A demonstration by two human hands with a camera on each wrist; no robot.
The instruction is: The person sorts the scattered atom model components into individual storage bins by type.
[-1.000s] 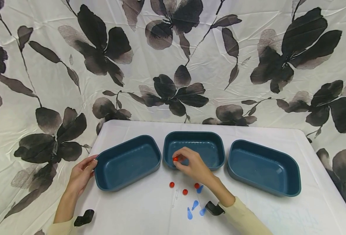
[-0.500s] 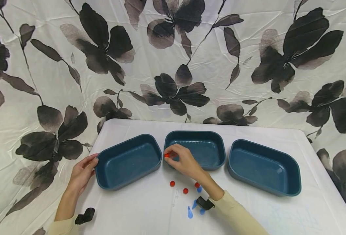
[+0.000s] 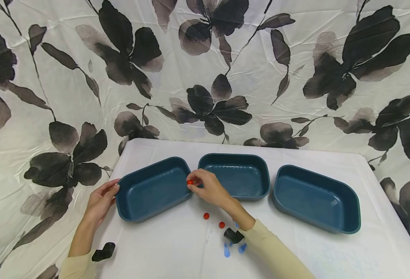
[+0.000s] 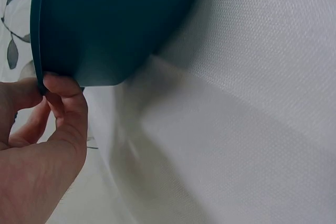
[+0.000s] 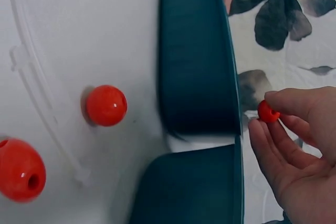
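My left hand (image 3: 101, 200) pinches the outer end rim of the left dark teal bin (image 3: 152, 195); the left wrist view shows thumb and fingers on that rim. Between the thumb and fingertips of my right hand (image 3: 210, 186) is a small red bead (image 5: 268, 112) with a hole through it. In the head view this hand hovers where the left bin and the middle teal bin (image 3: 248, 182) come close together, overlapping the left bin's inner corner. Two more red beads lie on the white table below it, a nearer bead (image 3: 222, 224) and a farther bead (image 3: 206, 216).
A third teal bin (image 3: 316, 203) stands at the right, angled. Several blue drop-shaped pieces (image 3: 227, 250) lie near the right sleeve, partly covered by the black wrist camera (image 3: 233, 235). A thin clear plastic strip (image 5: 21, 59) lies beside the beads. Floral cloth (image 3: 222, 108) hangs behind.
My right hand has moved left with the bead, from over the middle bin to the left bin's inner corner. Its forearm now covers another bead on the table. My left hand stays on the rim.
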